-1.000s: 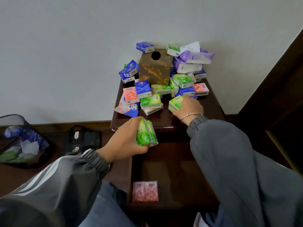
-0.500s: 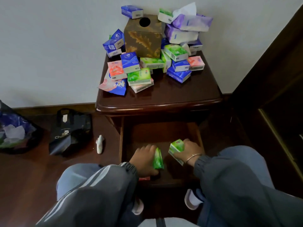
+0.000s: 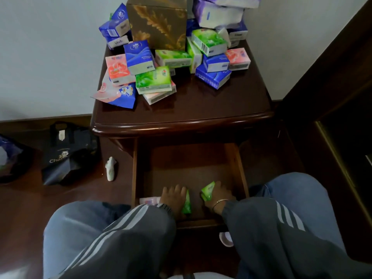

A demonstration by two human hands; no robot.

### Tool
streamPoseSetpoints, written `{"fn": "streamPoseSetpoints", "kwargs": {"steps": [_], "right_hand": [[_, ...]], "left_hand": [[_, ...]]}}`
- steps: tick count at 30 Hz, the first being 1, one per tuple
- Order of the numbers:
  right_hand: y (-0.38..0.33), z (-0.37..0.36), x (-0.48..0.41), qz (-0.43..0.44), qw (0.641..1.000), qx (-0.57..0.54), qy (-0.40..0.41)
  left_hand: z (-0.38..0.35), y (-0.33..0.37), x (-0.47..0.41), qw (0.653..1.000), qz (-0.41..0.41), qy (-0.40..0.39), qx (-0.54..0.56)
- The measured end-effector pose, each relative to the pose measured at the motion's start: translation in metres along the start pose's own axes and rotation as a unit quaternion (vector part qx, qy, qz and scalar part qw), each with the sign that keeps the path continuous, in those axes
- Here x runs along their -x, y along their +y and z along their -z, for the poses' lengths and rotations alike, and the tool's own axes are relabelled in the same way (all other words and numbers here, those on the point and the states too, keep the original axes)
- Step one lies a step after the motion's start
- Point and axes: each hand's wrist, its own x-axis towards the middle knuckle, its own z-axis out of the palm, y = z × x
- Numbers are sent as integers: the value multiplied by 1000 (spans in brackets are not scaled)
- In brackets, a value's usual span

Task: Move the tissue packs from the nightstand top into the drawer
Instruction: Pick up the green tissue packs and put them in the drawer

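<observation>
In the open drawer (image 3: 191, 174), the left hand (image 3: 173, 198) has its grip closed round one green pack (image 3: 186, 203), and the right hand (image 3: 219, 195) grips a second green pack (image 3: 208, 191). One pink pack (image 3: 150, 200) lies beside the left hand. A pile of packs (image 3: 153, 79) crowds the nightstand (image 3: 201, 109).

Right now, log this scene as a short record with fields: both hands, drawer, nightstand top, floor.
left hand: grips a green pack, on edge, low inside the drawer
right hand: grips a second green pack, tilted, inside the drawer
drawer: pulled open; a pink pack lies at its front left
nightstand top: many blue, green and pink packs piled around a brown tissue box
floor: black bag and small white object, left of the nightstand
</observation>
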Motion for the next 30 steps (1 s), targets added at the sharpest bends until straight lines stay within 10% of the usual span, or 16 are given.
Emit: {"fn": "streamPoseSetpoints", "kwargs": {"steps": [6, 30], "right_hand": [[5, 23, -19, 24, 986, -68, -149], [-13, 3, -12, -102, 918, -321, -208]], "left_hand": [[4, -12, -7, 995, 13, 15, 97], [13, -33, -21, 964, -85, -93, 234]]}}
